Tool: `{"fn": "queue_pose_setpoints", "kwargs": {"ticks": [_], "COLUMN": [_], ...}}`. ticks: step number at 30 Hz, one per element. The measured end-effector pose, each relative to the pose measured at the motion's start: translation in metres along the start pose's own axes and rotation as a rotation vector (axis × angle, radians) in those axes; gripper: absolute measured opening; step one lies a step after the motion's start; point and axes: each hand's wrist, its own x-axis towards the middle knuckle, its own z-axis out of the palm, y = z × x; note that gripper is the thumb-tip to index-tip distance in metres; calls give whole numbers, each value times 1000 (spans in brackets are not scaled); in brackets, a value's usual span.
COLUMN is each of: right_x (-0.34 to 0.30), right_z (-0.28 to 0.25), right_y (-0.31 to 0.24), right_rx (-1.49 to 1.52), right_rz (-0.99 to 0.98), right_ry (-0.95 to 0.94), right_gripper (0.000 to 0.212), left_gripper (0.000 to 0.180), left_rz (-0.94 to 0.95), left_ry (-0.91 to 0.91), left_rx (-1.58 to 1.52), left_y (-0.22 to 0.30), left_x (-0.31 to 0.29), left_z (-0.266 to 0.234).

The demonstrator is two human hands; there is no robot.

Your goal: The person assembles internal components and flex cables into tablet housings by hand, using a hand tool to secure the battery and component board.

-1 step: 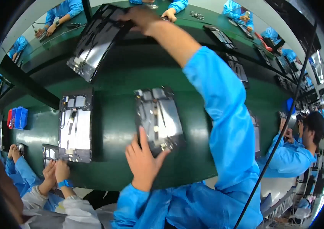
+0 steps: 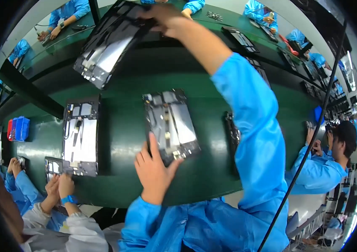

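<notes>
An opened tablet (image 2: 181,126) with silver panels and a dark frame lies on the green table before me. My left hand (image 2: 151,170) is at its near left corner, fingers spread, with the index finger along the left edge and the thumb at the near edge. At the far side, my right hand (image 2: 163,20), blurred by motion, grips the upper end of a second opened tablet (image 2: 110,47). That tablet is tilted, its lower end pointing down to the left. Another opened tablet (image 2: 81,133) lies left of the middle one.
Beside my right sleeve lies a dark device (image 2: 231,130), partly hidden. A person's hands (image 2: 60,187) work at a smaller device on the left. Blue bins (image 2: 21,129) stand at far left. A dark post (image 2: 35,92) slants over the table, and a raised shelf runs behind.
My right hand and its tablet have shifted slightly to the right. More of the dark device beside my right sleeve shows. My left hand stays at the middle tablet's corner.
</notes>
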Motion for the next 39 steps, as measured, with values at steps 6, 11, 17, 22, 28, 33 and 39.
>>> {"fn": "queue_pose_setpoints", "kwargs": {"ticks": [6,11,17,22,28,33,39], "right_x": [-185,-340,-415,-418,-402,-396,-384], "right_z": [-119,-89,-2,37,58,92,110], "right_y": [-56,-74,-21,40,34,37,44], "right_rx": [289,338,438,363,-341,-387,-480], "right_rz": [220,380,499,510,344,174,-109], "right_ry": [97,27,-98,-80,-79,103,-86], "right_gripper": [42,49,41,40,39,43,47], "left_gripper": [95,106,94,26,26,36,66], "left_rz": [20,88,57,169,109,133,202], "left_ry": [17,195,231,368,-140,-109,-180], "left_rx": [180,178,137,-477,-682,-555,-556], "left_y": [-27,-69,-72,-49,-66,-66,-83], "left_x": [98,191,243,164,59,21,0], "left_z": [44,79,91,43,17,-14,-27]}}
